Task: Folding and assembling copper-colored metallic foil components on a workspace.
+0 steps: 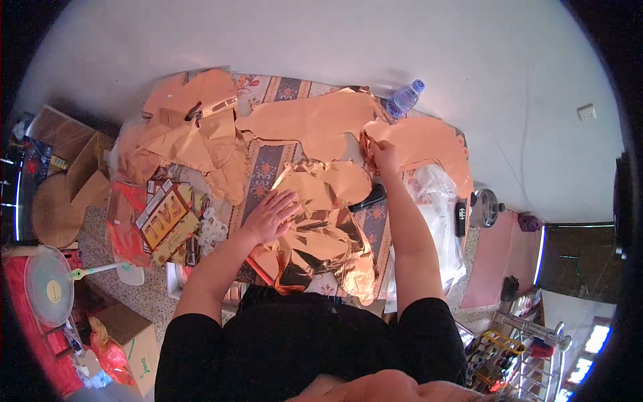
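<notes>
Flat, uninflated rose-gold foil balloons cover much of the table. My left hand [271,218] lies with fingers stretched out on a crumpled foil balloon [325,234] close to my body. My right hand [385,155] is farther out and to the right, its fingers pinched on a gathered edge of a foil balloon [425,144]. Another long flat foil balloon [311,120] stretches along the far side. At the far left, more foil sheets [201,141] overlap in a loose heap. A dark object [368,199] sits partly under the foil between my hands.
A plastic bottle [405,99] stands at the far edge by the wall. Clear plastic wrapping [435,221] and a black object [460,219] lie at the right. Printed packages [164,218] and a white ribbon-like coil [212,231] are at the left. A fan [50,285] stands beyond.
</notes>
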`<state>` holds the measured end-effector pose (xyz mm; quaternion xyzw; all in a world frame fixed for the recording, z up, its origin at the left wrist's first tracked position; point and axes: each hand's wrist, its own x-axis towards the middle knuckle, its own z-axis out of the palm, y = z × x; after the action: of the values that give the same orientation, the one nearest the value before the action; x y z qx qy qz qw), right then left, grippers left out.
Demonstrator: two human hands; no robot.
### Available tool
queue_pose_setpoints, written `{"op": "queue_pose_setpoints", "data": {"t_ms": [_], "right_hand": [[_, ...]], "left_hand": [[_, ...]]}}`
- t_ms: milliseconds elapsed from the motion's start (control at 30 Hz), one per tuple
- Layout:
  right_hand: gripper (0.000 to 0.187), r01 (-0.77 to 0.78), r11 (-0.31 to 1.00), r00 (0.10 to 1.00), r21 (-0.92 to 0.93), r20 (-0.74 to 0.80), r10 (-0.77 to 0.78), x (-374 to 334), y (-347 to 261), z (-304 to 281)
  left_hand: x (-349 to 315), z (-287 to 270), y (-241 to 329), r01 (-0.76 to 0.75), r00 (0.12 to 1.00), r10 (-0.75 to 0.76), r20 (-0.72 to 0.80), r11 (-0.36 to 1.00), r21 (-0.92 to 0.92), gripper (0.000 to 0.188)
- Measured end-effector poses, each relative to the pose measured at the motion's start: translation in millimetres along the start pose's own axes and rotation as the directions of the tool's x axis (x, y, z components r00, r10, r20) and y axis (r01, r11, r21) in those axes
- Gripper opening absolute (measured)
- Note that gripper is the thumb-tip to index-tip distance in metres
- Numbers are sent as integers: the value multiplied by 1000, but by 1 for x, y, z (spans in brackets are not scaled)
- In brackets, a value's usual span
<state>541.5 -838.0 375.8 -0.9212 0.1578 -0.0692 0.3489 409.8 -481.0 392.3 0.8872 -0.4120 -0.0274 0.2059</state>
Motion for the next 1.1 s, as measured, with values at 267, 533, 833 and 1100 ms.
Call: {"op": "queue_pose_setpoints", "data": {"t_ms": [267,533,833,1100], "right_hand": [[33,17,988,993,151,111,-34,9,17,-8],[20,391,794,890,-465,-28,-455,-2,-9,15],[24,205,751,979,-628,123,-164,29,-11,30],[37,365,918,930,-156,20,-367,52,38,16]], "left_hand": [[2,-2,1,-8,1000,8,16,1000,21,57],[-1,3,-2,-8,999,7,37,999,33,58],[0,5,-3,7,999,-8,48,999,31,58],[5,-1,1,-8,999,7,48,1000,25,58]]}}
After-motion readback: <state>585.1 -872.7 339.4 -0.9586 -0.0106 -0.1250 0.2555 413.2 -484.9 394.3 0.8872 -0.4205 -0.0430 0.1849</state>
